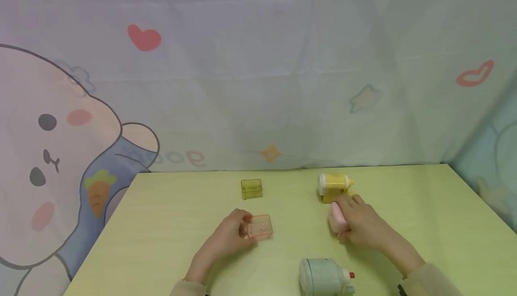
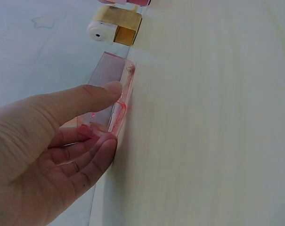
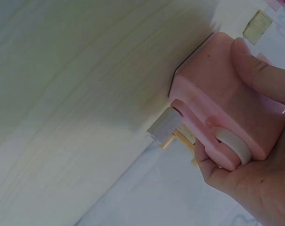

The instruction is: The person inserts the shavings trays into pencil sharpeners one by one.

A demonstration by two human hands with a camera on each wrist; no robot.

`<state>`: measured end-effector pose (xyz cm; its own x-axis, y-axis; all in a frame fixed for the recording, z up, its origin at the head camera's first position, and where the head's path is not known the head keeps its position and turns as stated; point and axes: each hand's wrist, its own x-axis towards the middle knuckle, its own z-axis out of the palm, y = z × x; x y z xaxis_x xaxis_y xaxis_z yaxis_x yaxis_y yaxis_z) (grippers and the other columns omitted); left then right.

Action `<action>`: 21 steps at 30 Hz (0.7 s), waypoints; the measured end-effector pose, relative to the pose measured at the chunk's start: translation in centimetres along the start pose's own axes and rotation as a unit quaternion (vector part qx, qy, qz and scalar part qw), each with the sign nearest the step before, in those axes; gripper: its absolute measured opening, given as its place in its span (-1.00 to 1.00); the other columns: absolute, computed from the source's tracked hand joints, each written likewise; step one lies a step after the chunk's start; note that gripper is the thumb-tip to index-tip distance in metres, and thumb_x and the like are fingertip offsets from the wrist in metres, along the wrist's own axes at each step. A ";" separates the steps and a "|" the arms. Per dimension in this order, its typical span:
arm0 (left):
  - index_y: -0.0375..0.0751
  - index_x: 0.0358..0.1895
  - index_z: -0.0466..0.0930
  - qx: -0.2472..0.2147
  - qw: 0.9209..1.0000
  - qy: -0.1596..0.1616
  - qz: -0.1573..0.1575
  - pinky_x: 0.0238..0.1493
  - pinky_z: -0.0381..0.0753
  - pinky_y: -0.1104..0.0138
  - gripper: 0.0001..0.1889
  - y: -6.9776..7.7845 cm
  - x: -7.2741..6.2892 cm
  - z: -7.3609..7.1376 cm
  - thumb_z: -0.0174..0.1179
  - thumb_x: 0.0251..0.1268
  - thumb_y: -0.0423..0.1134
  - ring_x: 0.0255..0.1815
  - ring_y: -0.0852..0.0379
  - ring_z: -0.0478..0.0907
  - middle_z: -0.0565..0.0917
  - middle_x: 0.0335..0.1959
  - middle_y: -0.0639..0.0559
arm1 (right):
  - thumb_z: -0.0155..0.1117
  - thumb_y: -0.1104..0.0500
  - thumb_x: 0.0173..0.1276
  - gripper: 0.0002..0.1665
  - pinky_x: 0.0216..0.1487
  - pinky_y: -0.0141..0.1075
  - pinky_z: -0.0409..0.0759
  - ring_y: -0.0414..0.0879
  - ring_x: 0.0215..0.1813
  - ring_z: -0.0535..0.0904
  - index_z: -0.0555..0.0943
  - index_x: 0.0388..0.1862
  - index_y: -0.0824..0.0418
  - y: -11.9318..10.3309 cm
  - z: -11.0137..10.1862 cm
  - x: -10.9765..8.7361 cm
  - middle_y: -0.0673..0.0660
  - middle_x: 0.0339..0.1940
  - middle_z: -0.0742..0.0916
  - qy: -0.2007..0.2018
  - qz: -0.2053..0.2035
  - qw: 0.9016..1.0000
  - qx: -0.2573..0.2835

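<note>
My left hand [image 1: 231, 233] pinches a clear pink plastic drawer [image 1: 260, 226] by its left end, low over the table. In the left wrist view the thumb lies along one side of the drawer [image 2: 126, 89] and the fingers curl against its near end. To the right, my right hand [image 1: 365, 224] grips a pink crank pencil sharpener [image 1: 337, 219], thumb on one side and fingers round the other. The right wrist view shows the sharpener's crank arm [image 3: 199, 129] with its whitish knob. The sharpener's far side is hidden by the hand.
Just behind the right hand stands a yellow crank pencil sharpener [image 1: 334, 187]. A clear yellow drawer [image 1: 251, 189] lies at the back middle. Near the front edge is a grey-green sharpener [image 1: 323, 276] with a red-tipped crank knob. A printed cloth [image 1: 258, 85] hangs behind the table.
</note>
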<state>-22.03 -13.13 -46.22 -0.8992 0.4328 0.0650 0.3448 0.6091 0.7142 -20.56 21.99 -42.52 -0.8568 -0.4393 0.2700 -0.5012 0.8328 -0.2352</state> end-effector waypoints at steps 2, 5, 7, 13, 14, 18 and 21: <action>-0.37 0.06 0.45 0.001 1.000 -0.001 0.001 -0.31 0.49 0.50 -0.45 0.1 0.0 0.0 0.44 -0.03 -0.31 -0.35 0.25 0.44 0.50 -0.22 -0.03 | 0.70 0.16 -0.35 -0.13 -0.24 -0.10 0.50 -0.02 -0.08 0.45 0.41 -0.02 0.19 0.0 0.0 0.0 0.01 -0.14 0.58 -0.002 -0.001 1.000 0.002; -0.37 0.06 0.45 0.001 1.000 -0.001 0.000 -0.30 0.49 0.49 -0.45 0.3 -0.1 -0.1 0.44 -0.03 -0.30 -0.34 0.25 0.44 0.50 -0.21 -0.04 | 0.70 0.16 -0.34 -0.14 -0.25 -0.11 0.50 -0.03 -0.09 0.45 0.41 -0.02 0.19 -0.1 -0.1 0.1 0.01 -0.14 0.57 -0.005 -0.004 1.000 0.001; -0.37 0.06 0.45 0.001 1.000 0.000 -0.001 -0.31 0.49 0.49 -0.45 0.3 -0.2 -0.1 0.45 -0.03 -0.28 -0.34 0.24 0.44 0.50 -0.21 -0.03 | 0.70 0.16 -0.34 -0.14 -0.26 -0.12 0.49 -0.04 -0.09 0.44 0.41 -0.02 0.19 -0.1 0.0 0.2 0.01 -0.14 0.57 -0.006 -0.004 1.000 -0.001; -0.34 0.07 0.45 0.005 1.000 -0.003 -0.002 -0.31 0.49 0.49 -0.44 0.2 -0.2 0.0 0.45 -0.02 -0.25 -0.34 0.25 0.44 0.49 -0.21 0.00 | 0.70 0.16 -0.33 -0.14 -0.27 -0.15 0.47 -0.07 -0.11 0.42 0.41 -0.01 0.18 -0.2 0.0 0.1 -0.01 -0.14 0.57 -0.009 0.001 1.000 -0.006; -0.33 0.07 0.45 0.006 1.000 -0.003 -0.002 -0.31 0.49 0.49 -0.44 0.2 -0.2 0.1 0.45 -0.02 -0.25 -0.34 0.26 0.44 0.49 -0.21 0.01 | 0.70 0.16 -0.33 -0.13 -0.27 -0.16 0.47 -0.07 -0.12 0.42 0.41 -0.01 0.18 -0.2 0.0 0.1 -0.01 -0.14 0.57 -0.009 0.001 1.000 -0.007; -0.33 0.06 0.46 0.007 1.000 -0.002 0.005 -0.31 0.50 0.49 -0.45 0.2 -0.1 0.2 0.45 -0.02 -0.25 -0.35 0.26 0.44 0.50 -0.22 0.01 | 0.70 0.15 -0.33 -0.13 -0.28 -0.17 0.46 -0.08 -0.12 0.41 0.41 -0.01 0.18 -0.1 -0.1 0.0 -0.01 -0.14 0.56 -0.008 -0.002 1.000 -0.012; -0.35 0.05 0.46 0.005 1.000 -0.003 0.008 -0.31 0.50 0.50 -0.45 0.4 0.1 0.3 0.45 -0.02 -0.26 -0.34 0.25 0.45 0.51 -0.22 -0.02 | 0.70 0.15 -0.34 -0.13 -0.28 -0.17 0.47 -0.08 -0.13 0.42 0.41 0.00 0.18 -0.1 -0.1 0.0 0.00 -0.13 0.57 -0.008 -0.004 1.000 -0.012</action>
<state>-21.89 -12.65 -46.20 -0.8921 0.4460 0.0724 0.3614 0.6082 0.7068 -20.46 21.96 -42.38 -0.8551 -0.4502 0.2573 -0.5043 0.8373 -0.2113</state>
